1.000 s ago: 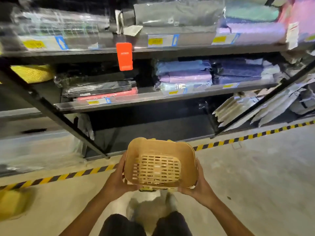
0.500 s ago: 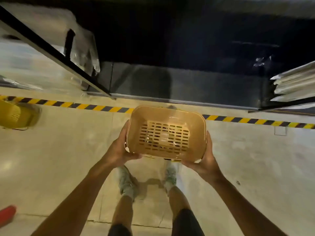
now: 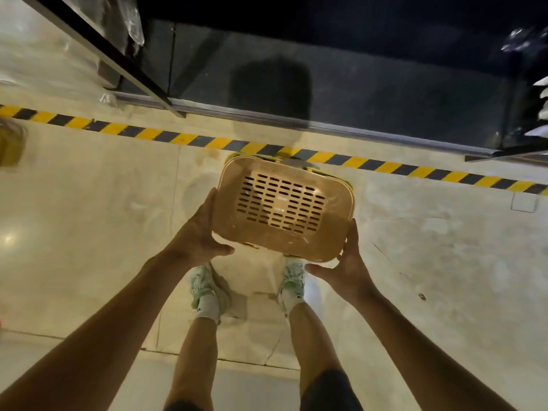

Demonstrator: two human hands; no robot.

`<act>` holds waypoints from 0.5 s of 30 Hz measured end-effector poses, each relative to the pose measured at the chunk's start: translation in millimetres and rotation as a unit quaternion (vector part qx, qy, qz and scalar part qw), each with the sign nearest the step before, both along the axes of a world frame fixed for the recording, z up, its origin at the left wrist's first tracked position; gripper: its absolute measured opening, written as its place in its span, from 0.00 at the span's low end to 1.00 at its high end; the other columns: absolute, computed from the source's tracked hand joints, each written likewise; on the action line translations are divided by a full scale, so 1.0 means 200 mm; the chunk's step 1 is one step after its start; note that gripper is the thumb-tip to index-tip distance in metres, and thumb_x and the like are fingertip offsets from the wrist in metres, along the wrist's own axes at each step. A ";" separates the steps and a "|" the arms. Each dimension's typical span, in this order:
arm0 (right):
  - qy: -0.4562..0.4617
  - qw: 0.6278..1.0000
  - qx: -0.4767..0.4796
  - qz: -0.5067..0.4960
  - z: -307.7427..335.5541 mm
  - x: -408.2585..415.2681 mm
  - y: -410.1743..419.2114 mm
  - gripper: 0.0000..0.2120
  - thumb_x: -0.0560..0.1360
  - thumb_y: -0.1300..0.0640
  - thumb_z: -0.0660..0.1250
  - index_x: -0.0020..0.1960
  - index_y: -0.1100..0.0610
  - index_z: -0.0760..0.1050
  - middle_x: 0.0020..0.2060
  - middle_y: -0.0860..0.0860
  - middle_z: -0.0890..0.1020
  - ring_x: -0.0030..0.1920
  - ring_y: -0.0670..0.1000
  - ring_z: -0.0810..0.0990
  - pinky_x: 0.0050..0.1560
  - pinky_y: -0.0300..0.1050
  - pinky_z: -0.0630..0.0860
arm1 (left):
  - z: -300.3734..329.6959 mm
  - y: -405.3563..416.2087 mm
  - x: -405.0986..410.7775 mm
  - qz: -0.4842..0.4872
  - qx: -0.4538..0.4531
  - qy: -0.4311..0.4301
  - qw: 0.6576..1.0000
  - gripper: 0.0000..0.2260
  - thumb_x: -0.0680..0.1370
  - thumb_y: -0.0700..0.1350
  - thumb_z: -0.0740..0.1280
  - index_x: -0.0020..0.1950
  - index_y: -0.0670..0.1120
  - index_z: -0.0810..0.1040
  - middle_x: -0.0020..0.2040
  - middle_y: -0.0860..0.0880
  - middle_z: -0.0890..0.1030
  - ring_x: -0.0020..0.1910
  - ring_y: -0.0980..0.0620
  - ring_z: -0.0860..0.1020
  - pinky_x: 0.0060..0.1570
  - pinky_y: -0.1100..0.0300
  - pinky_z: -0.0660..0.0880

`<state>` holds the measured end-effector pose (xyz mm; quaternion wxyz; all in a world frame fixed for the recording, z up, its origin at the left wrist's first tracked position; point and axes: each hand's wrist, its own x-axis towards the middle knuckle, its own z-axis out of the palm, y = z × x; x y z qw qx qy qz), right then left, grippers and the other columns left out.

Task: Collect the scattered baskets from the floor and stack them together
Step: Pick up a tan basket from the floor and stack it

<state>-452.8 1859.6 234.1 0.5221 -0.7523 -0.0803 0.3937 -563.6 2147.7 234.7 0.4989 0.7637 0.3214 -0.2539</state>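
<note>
So far one tan slotted basket (image 3: 284, 207) is off the floor (image 3: 89, 218), gripped between left hand (image 3: 201, 237) and right hand (image 3: 350, 264), while a blurred yellow basket (image 3: 10, 143) at far left apparently awaits collection.

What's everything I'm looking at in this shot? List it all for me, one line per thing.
basket: one, tan-orange with a slotted bottom, held above the floor between both hands; something yellow shows behind its far rim, too hidden to identify
second basket: one, yellow, blurred, on the floor at the far left edge
hazard tape: one strip, yellow and black, across the floor in front of the shelving
floor: pale, glossy tiles
shelf frame: black metal bar, upper left, with clear plastic wrap beside it
bottom shelf: dark, behind the tape
shoes: two, pale green-white, with white socks, below the basket
left hand: grips the basket's left side
right hand: grips the basket's right corner
</note>
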 end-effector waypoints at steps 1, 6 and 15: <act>-0.002 1.000 0.006 0.012 -0.02 -0.01 0.01 0.47 0.65 0.77 0.76 0.74 0.64 0.52 0.69 0.42 0.72 0.69 0.42 0.74 0.56 0.35 0.80 | -0.02 -0.01 -0.01 0.000 0.022 0.013 1.000 0.57 0.67 0.36 0.82 0.79 0.61 0.45 0.78 0.60 0.61 0.72 0.58 0.62 0.67 0.63 0.65; 0.019 0.998 0.017 0.055 0.01 0.04 -0.01 0.43 0.66 0.79 0.75 0.73 0.62 0.56 0.64 0.29 0.75 0.66 0.35 0.75 0.52 0.30 0.78 | 0.04 0.00 -0.03 -0.014 0.038 0.035 0.999 0.51 0.68 0.38 0.82 0.82 0.51 0.54 0.79 0.54 0.63 0.78 0.48 0.61 0.73 0.58 0.62; -0.031 0.972 -0.162 0.166 0.75 0.19 0.20 0.43 0.72 0.63 0.78 0.76 0.38 0.60 0.70 0.34 0.68 0.68 0.34 0.69 0.63 0.33 0.74 | 0.77 0.17 -0.20 -0.038 0.094 0.032 0.994 0.45 0.75 0.45 0.77 0.83 0.49 0.53 0.82 0.51 0.59 0.80 0.50 0.60 0.77 0.56 0.60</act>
